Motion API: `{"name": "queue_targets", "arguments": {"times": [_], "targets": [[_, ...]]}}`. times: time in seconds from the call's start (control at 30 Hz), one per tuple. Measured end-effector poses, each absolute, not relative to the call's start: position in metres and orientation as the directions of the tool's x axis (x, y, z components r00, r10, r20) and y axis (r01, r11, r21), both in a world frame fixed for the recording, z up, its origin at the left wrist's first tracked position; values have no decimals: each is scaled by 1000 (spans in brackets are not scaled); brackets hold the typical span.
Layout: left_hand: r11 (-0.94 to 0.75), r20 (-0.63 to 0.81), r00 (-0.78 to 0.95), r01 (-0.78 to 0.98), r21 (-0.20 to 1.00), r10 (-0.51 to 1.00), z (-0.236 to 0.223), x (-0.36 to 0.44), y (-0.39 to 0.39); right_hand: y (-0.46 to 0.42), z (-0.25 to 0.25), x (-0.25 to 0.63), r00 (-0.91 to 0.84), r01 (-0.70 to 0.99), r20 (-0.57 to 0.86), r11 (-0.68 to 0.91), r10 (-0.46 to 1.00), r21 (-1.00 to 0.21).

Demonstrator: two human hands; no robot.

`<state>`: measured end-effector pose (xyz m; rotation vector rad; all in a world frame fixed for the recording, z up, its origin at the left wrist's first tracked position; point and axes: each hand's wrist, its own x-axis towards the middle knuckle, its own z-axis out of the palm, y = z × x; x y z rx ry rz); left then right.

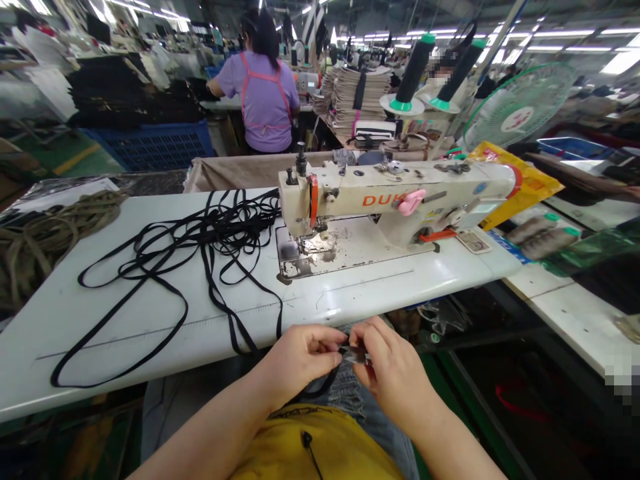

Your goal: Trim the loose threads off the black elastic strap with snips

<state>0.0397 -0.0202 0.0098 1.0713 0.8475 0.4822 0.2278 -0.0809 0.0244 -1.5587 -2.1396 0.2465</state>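
White tabletop ahead, both hands pinch close together.

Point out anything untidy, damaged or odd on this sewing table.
Narrow black fabric strapping lies tangled across the glossy white tabletop, left of the white sewing machine, with loops trailing over the front edge. The machine's metal bed plate looks dark-blotched, as if its finish were worn or stained.

White sewing tbl, blk strap tangle on L side, sewing mach. on R
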Motion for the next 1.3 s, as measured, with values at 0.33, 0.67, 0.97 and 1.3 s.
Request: {"name": "queue_targets", "arguments": {"times": [0.33, 0.67, 0.97, 1.3], "targets": [[439, -264, 713, -69, 896, 650, 5, 38, -20, -76, 10, 226, -90, 569, 143, 169, 986, -805], [375, -290, 660, 14, 927, 693, 13, 37, -20, -84, 12, 220, -170, 612, 207, 268, 963, -744], [320, -237, 638, -15, 947, 733, 9, 30, -21, -84, 17, 234, -28, 648, 205, 174, 978, -741], [338, -193, 628, -119, 933, 754, 20, 30, -22, -93, 15, 236, -53, 588, 15, 43, 999, -808]]}}
